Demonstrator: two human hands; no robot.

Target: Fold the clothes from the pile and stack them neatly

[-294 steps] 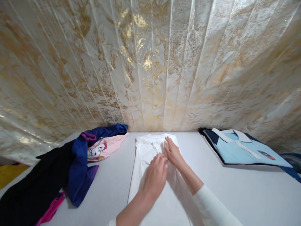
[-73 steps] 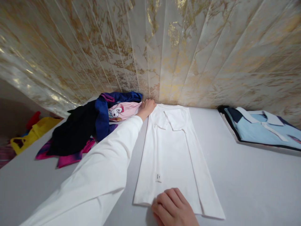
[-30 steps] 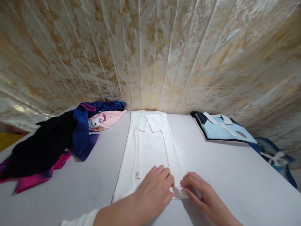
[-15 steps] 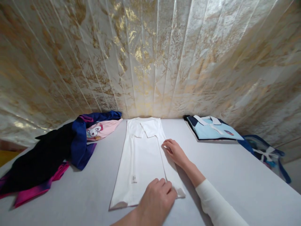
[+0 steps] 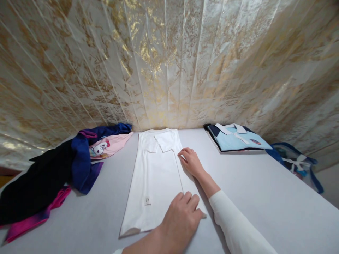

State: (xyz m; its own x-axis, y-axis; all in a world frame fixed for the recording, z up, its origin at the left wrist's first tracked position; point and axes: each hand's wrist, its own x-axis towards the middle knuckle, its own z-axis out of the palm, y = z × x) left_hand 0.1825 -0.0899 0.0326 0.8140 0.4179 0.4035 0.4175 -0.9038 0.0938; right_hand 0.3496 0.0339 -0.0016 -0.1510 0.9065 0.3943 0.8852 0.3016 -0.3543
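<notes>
A white shirt [image 5: 156,176] lies folded into a long narrow strip down the middle of the pale table [image 5: 251,190], neck end against the wall. My left hand [image 5: 181,220] rests flat on its near hem, fingers together and stretched out. My right hand [image 5: 191,162] lies further up on the strip's right edge, fingers extended and pressing the fold. Neither hand holds anything. A small label shows on the cloth near the hem.
A heap of unfolded clothes [image 5: 60,169], black, blue, pink and magenta, sits at the left. A folded light-blue polo shirt [image 5: 237,138] lies at the back right. A blue bag [image 5: 296,164] hangs off the right edge. A gold-patterned wall [image 5: 169,63] backs the table.
My right hand has slid from the hem up along the shirt's right edge toward the neck. My left hand stays on the near hem.
</notes>
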